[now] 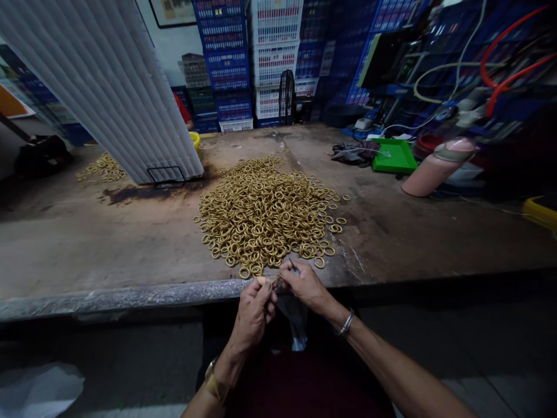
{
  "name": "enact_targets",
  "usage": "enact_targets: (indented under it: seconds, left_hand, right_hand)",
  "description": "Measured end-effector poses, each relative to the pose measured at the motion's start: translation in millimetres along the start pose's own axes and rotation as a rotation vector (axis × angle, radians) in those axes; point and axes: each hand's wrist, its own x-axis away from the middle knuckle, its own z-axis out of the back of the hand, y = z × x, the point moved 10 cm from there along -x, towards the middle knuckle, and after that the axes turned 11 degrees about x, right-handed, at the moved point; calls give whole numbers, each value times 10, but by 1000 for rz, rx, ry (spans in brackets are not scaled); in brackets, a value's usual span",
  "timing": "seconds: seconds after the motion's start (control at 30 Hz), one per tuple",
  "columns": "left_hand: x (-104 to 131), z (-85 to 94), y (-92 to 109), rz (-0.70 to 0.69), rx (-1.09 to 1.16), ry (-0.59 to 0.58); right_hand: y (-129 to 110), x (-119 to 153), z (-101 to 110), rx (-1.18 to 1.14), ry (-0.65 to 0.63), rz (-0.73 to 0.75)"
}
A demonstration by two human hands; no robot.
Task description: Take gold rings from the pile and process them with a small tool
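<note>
A large heap of brass-coloured rings (265,215) lies on the worktable (148,238) in front of me. At the table's front edge, my left hand (255,310) pinches a small brass-coloured ring (275,281), mostly covered by fingers. Close beside it, my right hand (307,287) has its fingers closed around a thin, dark, pointed tool (293,265). The tool's tip sticks up past the fingers, while its other end is hidden. Below the hands hangs some bluish, plastic-looking material (296,325).
A tall corrugated pale panel (130,98) stands at left, with more rings (104,168) behind it. At right are a green tray (394,155), a pink cylinder (437,165) and red hoses (494,81). Stacked blue crates (228,81) and a black fan (286,96) stand behind.
</note>
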Motion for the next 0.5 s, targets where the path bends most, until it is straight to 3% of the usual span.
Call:
enact_targets:
  seconds: [0.1,0.27,0.4,0.5]
  left_hand:
    - [-12,20,6,-22,-39,7]
    - [-37,57,57,-105,-168,32]
    - [-19,47,141,-192,-244,48]
    - [34,27,158,-189,-253,54]
  right_hand:
    - [-94,50,47,198,55,124]
    - [-290,215,-136,519,-65,328]
    - [-290,252,-208,655,-105,352]
    - [-164,183,-183,740,-112,271]
